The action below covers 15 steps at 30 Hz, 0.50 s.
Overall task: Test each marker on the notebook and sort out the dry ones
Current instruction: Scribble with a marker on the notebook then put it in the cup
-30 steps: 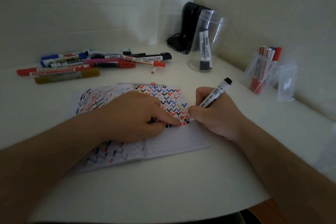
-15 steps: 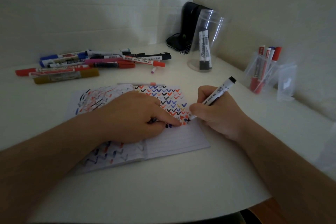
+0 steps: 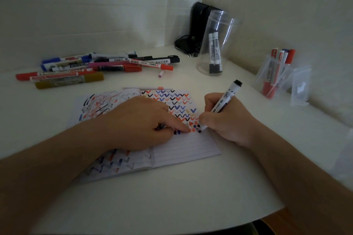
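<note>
An open lined notebook [image 3: 183,152] lies on the white table, its pages covered with red, blue and black test strokes. My left hand [image 3: 139,122] presses flat on it, index finger stretched toward the marks. My right hand [image 3: 227,120] grips a white marker with a black end [image 3: 227,97], its tip touching the page by a fresh black mark. A pile of several markers [image 3: 95,66] lies at the back left. A clear jar [image 3: 215,47] holds two black markers. A clear holder [image 3: 275,76] at the right holds red and blue markers.
A black device with a cable [image 3: 194,30] stands in the back corner against the walls. A small clear bag [image 3: 300,87] leans by the right wall. A thin pen [image 3: 152,88] lies just behind the notebook. The table's rounded front edge [image 3: 267,215] runs at the bottom right.
My right hand has shifted the marker slightly, its upper end tilting further right, and a new black mark shows at the tip. My left hand has stayed on the notebook.
</note>
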Tool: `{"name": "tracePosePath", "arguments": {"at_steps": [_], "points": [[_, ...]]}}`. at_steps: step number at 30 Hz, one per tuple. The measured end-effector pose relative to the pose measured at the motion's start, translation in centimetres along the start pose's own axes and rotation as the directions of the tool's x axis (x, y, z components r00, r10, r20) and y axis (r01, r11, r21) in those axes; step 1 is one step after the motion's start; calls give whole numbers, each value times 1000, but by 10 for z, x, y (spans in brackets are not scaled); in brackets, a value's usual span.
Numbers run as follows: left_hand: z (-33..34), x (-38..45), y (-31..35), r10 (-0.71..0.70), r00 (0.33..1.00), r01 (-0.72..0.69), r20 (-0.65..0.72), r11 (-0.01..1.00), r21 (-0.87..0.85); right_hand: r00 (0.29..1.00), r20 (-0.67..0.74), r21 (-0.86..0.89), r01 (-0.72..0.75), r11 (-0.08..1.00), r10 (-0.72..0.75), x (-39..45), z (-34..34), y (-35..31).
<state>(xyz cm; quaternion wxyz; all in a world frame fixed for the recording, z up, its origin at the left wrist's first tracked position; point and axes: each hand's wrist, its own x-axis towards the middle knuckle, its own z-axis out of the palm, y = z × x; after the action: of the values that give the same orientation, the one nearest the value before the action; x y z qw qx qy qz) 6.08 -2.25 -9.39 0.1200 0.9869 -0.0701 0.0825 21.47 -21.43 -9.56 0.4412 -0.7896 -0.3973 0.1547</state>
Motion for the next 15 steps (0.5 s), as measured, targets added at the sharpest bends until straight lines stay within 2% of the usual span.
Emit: {"name": "tracePosePath", "arguments": {"at_steps": [1, 3, 5, 6, 8, 15], "points": [[0, 0, 0, 4, 1000, -4, -1, 1000, 3, 1000, -3, 31, -8, 999, 8, 1, -1, 0], [0, 0, 0, 15, 1000, -15, -4, 1000, 5, 997, -42, 254, -53, 966, 66, 3, -4, 1], [0, 0, 0, 13, 1000, -13, -3, 1000, -10, 983, -58, 544, -115, 831, 173, 7, -11, 3], [-1, 0, 0, 10, 1000, -10, -2, 1000, -19, 976, -46, 628, -136, 766, 211, 8, -14, 3], [-1, -1, 0, 4, 1000, -4, -1, 1000, -24, 974, -17, 680, -154, 717, 225, 9, -18, 3], [-2, -1, 2, -36, 998, 37, 41, 999, -21, 985, 33, 666, -148, 731, 170, 8, -17, 4]]}}
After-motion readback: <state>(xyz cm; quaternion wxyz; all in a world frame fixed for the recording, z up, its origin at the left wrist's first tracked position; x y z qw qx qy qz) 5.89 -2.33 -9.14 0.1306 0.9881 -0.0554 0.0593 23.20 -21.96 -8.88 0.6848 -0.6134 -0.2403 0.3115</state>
